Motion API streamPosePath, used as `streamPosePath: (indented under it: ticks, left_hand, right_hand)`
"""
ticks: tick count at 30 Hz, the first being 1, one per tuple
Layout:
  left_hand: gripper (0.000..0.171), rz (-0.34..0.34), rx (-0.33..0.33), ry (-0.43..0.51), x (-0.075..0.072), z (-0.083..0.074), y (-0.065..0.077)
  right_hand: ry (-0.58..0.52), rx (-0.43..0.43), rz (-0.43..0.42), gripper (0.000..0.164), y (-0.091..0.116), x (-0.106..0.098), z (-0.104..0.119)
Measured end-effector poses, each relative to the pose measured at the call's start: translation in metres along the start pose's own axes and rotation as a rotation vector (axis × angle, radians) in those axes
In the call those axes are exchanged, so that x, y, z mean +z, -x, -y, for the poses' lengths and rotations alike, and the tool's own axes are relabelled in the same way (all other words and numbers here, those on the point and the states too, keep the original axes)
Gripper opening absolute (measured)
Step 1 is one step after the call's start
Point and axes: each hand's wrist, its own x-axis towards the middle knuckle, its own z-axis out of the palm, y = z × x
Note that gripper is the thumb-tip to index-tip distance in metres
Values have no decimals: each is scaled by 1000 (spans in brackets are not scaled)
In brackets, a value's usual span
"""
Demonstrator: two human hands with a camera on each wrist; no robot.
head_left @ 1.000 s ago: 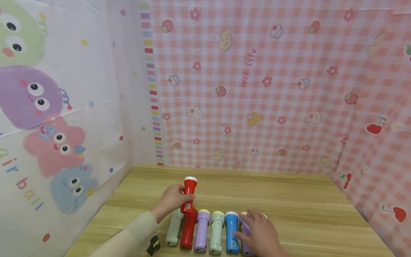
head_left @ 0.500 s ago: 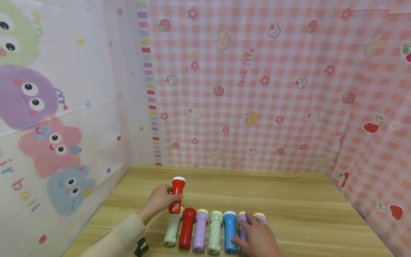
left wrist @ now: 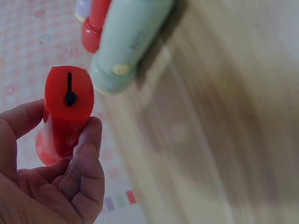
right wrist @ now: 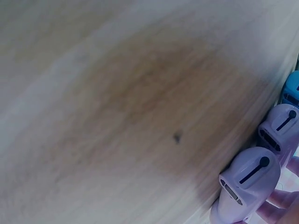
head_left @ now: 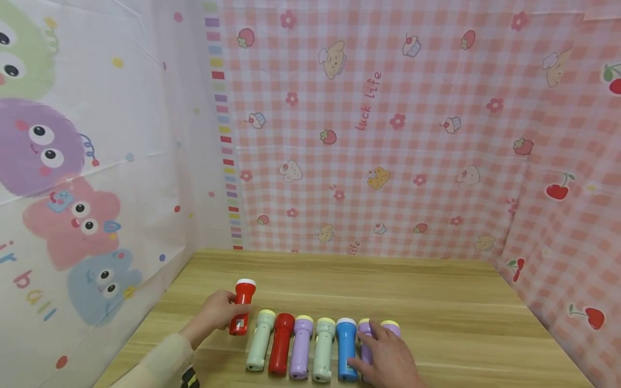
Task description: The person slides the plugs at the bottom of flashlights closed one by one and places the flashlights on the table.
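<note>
My left hand (head_left: 215, 313) grips a red flashlight (head_left: 243, 302) with a white rim, left of a row of flashlights. In the left wrist view, fingers and thumb hold this red flashlight (left wrist: 69, 116) near its tail end. The row has a pale green flashlight (head_left: 261, 342), an all-red flashlight (head_left: 281, 345), a purple flashlight (head_left: 302, 347), another pale green flashlight (head_left: 323, 350), a blue flashlight (head_left: 346, 345) and two purple ones at the right. My right hand (head_left: 392, 360), fingers spread, rests over those last purple flashlights (right wrist: 250, 182), partly hiding them; its thumb reaches the blue one.
The row lies on a wood-grain table (head_left: 461, 307). A white cartoon-print sheet (head_left: 145, 134) hangs at the left, and a pink checked cloth (head_left: 378, 151) covers the back and right. A black strap (head_left: 190, 378) shows by the left sleeve.
My left hand has carried the red flashlight leftward and slightly lower, from above the all-red flashlight past the row's left end. My right hand stays nearly still.
</note>
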Motion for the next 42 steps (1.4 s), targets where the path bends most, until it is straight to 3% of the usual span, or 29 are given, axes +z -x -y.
streamPosePath:
  ticks: [7, 12, 23, 29, 42]
  left_hand:
    - [33, 69, -67, -23, -1, 22, 6]
    - [29, 61, -48, -32, 7, 31, 12]
    - [24, 43, -23, -30, 21, 34, 17]
    - [28, 64, -41, -41, 23, 33, 16]
    - [29, 60, -11, -73, 25, 34, 15]
  right_hand:
    - [-2, 9, 3, 62, 1, -1, 1]
    - [-2, 17, 33, 62, 1, -1, 0]
    - [-3, 16, 42, 62, 1, -1, -1]
    - [-3, 18, 48, 62, 0, -1, 0]
    - [-4, 20, 46, 62, 0, -1, 0]
